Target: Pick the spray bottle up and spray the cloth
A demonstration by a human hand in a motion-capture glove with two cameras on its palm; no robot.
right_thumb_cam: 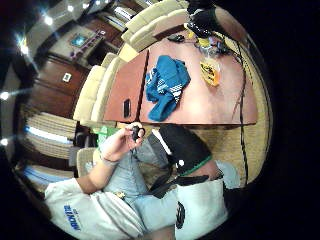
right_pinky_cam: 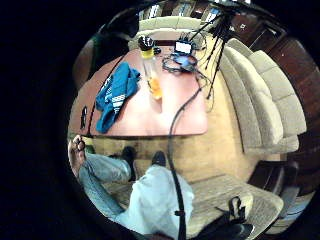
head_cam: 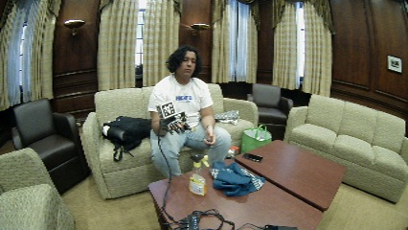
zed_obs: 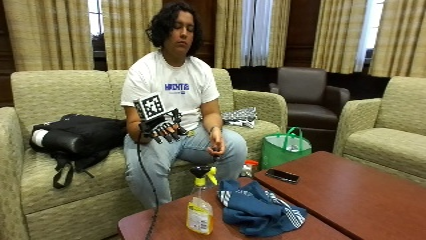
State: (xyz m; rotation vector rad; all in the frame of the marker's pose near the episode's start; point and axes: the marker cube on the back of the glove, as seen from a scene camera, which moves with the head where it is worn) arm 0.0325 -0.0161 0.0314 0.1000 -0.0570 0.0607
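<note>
Nothing is held by the gloved right hand [zed_obs: 163, 129], raised at chest height with fingers loosely curled, well apart from the spray bottle [zed_obs: 200, 207] standing upright on the table [zed_obs: 373, 195] beside the crumpled blue cloth [zed_obs: 258, 210]. Partly filled with yellow liquid, the rigid plastic bottle is judged light and best taken at the neck under its trigger.

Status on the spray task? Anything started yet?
Nothing done. The bottle stands untouched on the table, beside the cloth. The gloved hand is raised in front of the chest, fingers loosely curled, holding nothing. Still left: reach, grip the bottle, spray the cloth.
</note>
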